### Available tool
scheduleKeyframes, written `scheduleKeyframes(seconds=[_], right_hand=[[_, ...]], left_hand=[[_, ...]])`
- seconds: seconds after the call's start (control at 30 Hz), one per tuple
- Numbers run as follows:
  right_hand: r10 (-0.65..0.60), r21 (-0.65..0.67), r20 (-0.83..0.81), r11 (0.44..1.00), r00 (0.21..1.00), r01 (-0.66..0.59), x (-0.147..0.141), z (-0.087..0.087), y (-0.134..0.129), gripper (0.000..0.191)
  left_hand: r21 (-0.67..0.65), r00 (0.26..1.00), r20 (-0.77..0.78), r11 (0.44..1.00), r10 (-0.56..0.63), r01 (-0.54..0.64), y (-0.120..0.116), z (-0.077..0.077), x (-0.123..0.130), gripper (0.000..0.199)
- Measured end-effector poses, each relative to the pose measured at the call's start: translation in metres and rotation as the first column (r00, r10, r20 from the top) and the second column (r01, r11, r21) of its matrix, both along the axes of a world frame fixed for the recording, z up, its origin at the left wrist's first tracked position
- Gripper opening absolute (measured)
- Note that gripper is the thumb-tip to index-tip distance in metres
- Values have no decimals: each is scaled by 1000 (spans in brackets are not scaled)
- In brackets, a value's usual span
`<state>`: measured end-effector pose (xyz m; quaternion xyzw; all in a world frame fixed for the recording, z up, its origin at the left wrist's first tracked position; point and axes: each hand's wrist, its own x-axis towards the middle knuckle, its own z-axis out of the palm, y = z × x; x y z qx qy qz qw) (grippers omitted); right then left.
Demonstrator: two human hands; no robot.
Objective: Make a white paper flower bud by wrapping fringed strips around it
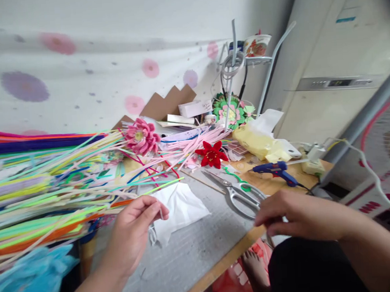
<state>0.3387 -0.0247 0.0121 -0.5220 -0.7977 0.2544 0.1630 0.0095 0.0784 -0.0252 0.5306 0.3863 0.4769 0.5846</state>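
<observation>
My left hand (pixel 137 224) is over the grey mat (pixel 169 271), its thumb and fingers pinched on a thin, pale piece too small to make out. A white tissue (pixel 180 206) lies just beyond it. At the table's right edge, my right hand (pixel 281 215) hangs beside the handles of the silver scissors (pixel 239 198); its fingers are bent, and a blurred grey item shows beneath them. Whether it holds that item is unclear. A red flower (pixel 212 154) sits behind the scissors, and a pink flower (pixel 141 137) stands farther left.
Colourful pipe cleaners (pixel 45 186) cover the left side. A blue glue gun (pixel 277 171) lies at the right, near a yellow packet (pixel 257 140) and a power adapter (pixel 313 161). Blue plastic (pixel 31 277) is at the lower left. A metal rack (pixel 259 60) rises behind.
</observation>
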Motion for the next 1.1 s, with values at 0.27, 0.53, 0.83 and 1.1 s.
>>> scheduleKeyframes(seconds=[0.27, 0.53, 0.83, 1.1], right_hand=[[174, 307, -372, 950, 912, -56, -125, -1, 76, 22], [92, 85, -559, 995, 824, -53, -154, -28, 97, 9], [6, 131, -429, 990, 903, 55, -142, -47, 81, 7], [223, 387, -240, 915, 945, -118, -151, -76, 22, 24]], left_hand=[[-65, 988, -1, 986, -155, 154, -7, 0, -1, 14], [-128, 964, 3, 956, -265, 263, -6, -4, 0, 10], [-131, 953, -120, 956, -278, 262, -3, -8, -1, 14], [-139, 960, -145, 965, -241, 222, 0, -8, -3, 14]])
